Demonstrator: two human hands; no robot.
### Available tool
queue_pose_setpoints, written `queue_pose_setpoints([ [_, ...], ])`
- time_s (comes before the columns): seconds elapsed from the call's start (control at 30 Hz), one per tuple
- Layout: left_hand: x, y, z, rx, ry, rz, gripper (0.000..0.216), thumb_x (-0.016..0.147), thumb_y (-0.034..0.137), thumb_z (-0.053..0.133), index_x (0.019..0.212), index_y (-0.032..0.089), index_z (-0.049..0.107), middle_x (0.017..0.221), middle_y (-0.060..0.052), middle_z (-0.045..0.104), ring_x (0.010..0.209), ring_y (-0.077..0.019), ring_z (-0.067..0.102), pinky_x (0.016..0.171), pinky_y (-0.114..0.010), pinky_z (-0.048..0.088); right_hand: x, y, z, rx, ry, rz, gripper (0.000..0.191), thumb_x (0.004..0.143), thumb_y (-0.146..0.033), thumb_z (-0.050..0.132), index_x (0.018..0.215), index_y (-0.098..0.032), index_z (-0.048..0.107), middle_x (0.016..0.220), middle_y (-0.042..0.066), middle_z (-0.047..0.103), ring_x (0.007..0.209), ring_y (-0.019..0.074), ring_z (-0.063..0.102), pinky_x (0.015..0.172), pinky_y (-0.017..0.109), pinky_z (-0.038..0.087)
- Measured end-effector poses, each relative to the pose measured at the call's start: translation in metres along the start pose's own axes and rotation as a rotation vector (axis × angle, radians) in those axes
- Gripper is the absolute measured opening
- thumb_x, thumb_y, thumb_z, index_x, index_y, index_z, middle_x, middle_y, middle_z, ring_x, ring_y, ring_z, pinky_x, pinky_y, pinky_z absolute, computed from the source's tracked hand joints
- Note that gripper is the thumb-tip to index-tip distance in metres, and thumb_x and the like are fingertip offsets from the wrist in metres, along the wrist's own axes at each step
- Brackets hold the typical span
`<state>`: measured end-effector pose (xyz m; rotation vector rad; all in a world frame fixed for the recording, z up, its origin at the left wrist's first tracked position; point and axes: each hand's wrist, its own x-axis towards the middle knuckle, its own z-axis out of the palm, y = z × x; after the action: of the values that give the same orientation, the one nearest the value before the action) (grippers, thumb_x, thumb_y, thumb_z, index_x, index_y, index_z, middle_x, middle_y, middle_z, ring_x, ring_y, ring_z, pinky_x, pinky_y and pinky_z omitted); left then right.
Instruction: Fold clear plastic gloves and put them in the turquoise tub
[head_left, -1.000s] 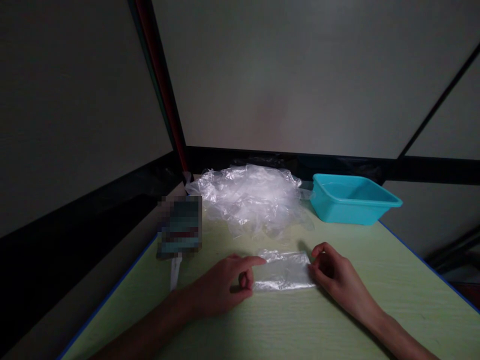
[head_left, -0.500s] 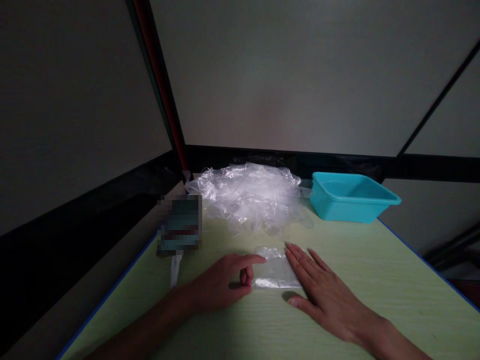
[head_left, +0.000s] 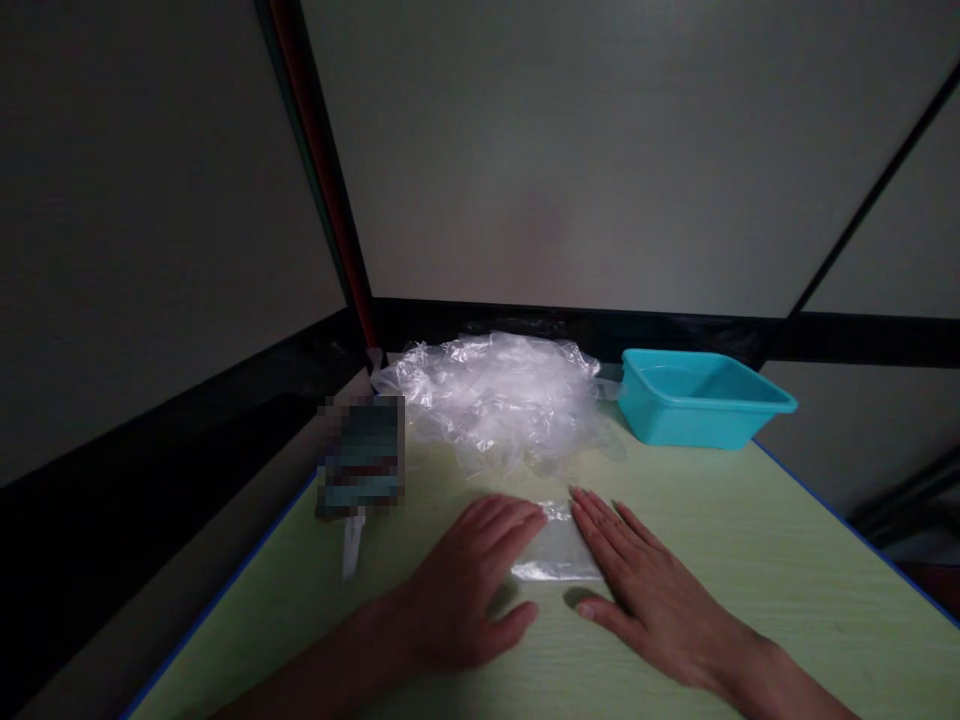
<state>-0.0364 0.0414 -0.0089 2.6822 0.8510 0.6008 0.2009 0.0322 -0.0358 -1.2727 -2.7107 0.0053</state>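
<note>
A clear plastic bag lies flat on the table between my hands, with shiny creases along its near and far edges. My right hand rests flat over the bag's right side, fingers stretched forward and thumb apart. Over the bag's left side is my left hand, its thumb spread away from the fingers and nothing held. Whether its fingertips touch the plastic I cannot tell. Farther back on the table, a loose heap of clear plastic bags is piled up.
A turquoise plastic basin stands at the table's back right. At the left edge lies a pixelated dark object with a white strip below it. The pale green table has a blue edge and meets panelled walls.
My left hand has opened from a pointing finger with the others curled, and moved slightly right over the bag. My right hand stays in place.
</note>
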Motion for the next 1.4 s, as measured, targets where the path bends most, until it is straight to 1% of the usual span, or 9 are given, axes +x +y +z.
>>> queue_pose_setpoints([
  [0.07,0.005,0.009,0.003,0.085,-0.119,0.029,0.073,0.074,0.036,0.054,0.134,0.012,0.018,0.141,-0.013,0.022,0.128,-0.0248,0.018,0.105,-0.045,0.008,-0.001,0.000,0.001,0.012,0.006,-0.007,0.073,0.084,-0.052,0.035,0.138,-0.012,0.007,0.142,0.012,0.009,0.130,0.0240,0.010,0.105,0.045,0.019],
  [0.17,0.010,0.017,0.007,0.140,-0.239,0.014,0.080,0.078,0.049,0.048,0.136,0.010,0.011,0.144,-0.012,0.008,0.131,-0.0234,0.005,0.106,-0.044,0.004,-0.001,0.001,0.002,0.027,0.000,-0.012,0.072,0.085,-0.051,0.036,0.138,-0.013,0.007,0.142,0.012,0.009,0.130,0.0244,0.011,0.104,0.045,0.020],
  [0.47,0.004,0.017,0.008,0.191,-0.363,-0.107,0.079,0.078,0.050,0.050,0.136,0.009,0.016,0.143,-0.013,0.007,0.131,-0.0234,0.003,0.106,-0.043,0.008,-0.001,0.001,0.003,0.066,0.009,-0.015,0.072,0.085,-0.051,0.036,0.138,-0.012,0.006,0.142,0.013,0.011,0.130,0.0254,0.012,0.104,0.047,0.019],
  [0.6,0.001,0.016,0.011,0.190,-0.333,-0.139,0.080,0.076,0.046,0.054,0.136,0.011,0.015,0.143,-0.012,0.006,0.131,-0.0237,0.004,0.106,-0.044,0.009,-0.001,0.001,0.001,0.204,0.031,0.014,0.069,0.085,-0.049,0.037,0.138,-0.016,0.010,0.143,0.011,0.014,0.130,0.0254,0.015,0.104,0.047,0.018],
  [0.73,-0.002,0.015,0.015,0.183,-0.240,-0.155,0.080,0.074,0.038,0.057,0.137,0.015,0.012,0.144,-0.009,0.006,0.131,-0.0248,0.003,0.105,-0.048,0.010,0.000,0.010,-0.004,0.492,0.153,0.257,0.053,0.090,-0.042,0.026,0.136,-0.016,0.021,0.139,0.010,0.029,0.126,0.0219,0.027,0.103,0.043,0.023],
  [0.93,-0.004,0.007,0.017,0.231,-0.072,-0.143,0.065,0.079,0.024,0.050,0.135,0.020,0.018,0.143,-0.006,0.016,0.131,-0.0228,0.012,0.105,-0.050,0.015,0.003,0.016,-0.019,0.743,0.203,0.390,0.040,0.091,-0.041,0.026,0.122,-0.019,0.037,0.107,0.008,0.056,0.101,0.0205,0.050,0.090,0.039,0.036],
  [1.07,-0.004,-0.006,0.018,0.315,0.036,-0.158,0.056,0.079,0.014,0.044,0.132,0.017,0.026,0.140,-0.008,0.027,0.129,-0.0225,0.018,0.104,-0.050,0.017,0.003,0.010,-0.026,0.874,0.133,0.320,0.031,0.092,-0.039,0.025,0.109,-0.020,0.044,0.083,0.002,0.059,0.080,0.0181,0.055,0.076,0.034,0.041],
  [1.23,-0.004,-0.012,0.017,0.331,0.210,-0.211,0.054,0.074,0.000,0.031,0.127,0.013,0.030,0.139,-0.011,0.027,0.130,-0.0218,0.017,0.105,-0.049,0.018,-0.007,0.016,-0.030,0.777,0.115,0.143,0.030,0.092,-0.033,0.028,0.091,-0.018,0.054,0.083,0.005,0.055,0.079,0.0172,0.052,0.071,0.031,0.041],
  [1.4,0.008,0.014,0.013,0.213,0.132,-0.029,0.050,0.074,0.006,0.037,0.124,0.013,0.035,0.138,-0.010,0.030,0.128,-0.0227,0.023,0.104,-0.044,0.024,-0.018,0.036,-0.031,0.488,0.093,-0.133,0.034,0.090,-0.033,0.032,0.100,-0.017,0.060,0.086,0.009,0.051,0.083,0.0202,0.048,0.073,0.035,0.038],
])
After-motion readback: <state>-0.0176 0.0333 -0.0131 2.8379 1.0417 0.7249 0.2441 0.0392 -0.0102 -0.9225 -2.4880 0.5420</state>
